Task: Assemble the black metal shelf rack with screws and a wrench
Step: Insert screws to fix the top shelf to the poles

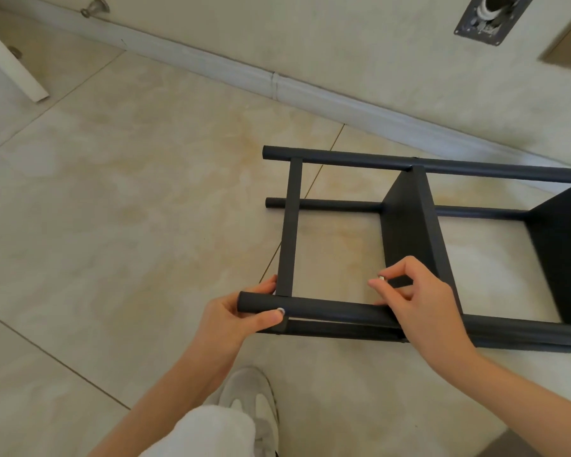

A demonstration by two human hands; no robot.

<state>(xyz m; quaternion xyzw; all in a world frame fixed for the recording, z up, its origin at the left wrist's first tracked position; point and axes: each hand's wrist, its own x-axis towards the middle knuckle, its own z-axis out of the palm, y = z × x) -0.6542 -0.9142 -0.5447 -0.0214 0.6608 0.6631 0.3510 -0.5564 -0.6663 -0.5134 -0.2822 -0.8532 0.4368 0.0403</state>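
The black metal shelf rack (409,225) lies on its side on the tiled floor, its round poles running left to right. My left hand (241,316) grips the end of the near upper pole (327,310), thumb beside a silver screw head (280,311) in the pole. My right hand (419,301) rests over the same pole by the first shelf panel and pinches a small silver screw (381,278) between thumb and forefinger. No wrench is in sight.
A white skirting board (277,85) and wall run diagonally behind the rack. A white board (10,67) leans at the far left. My shoe (254,400) and trouser leg sit below the hands. A metal wall plate (488,18) is at the top right.
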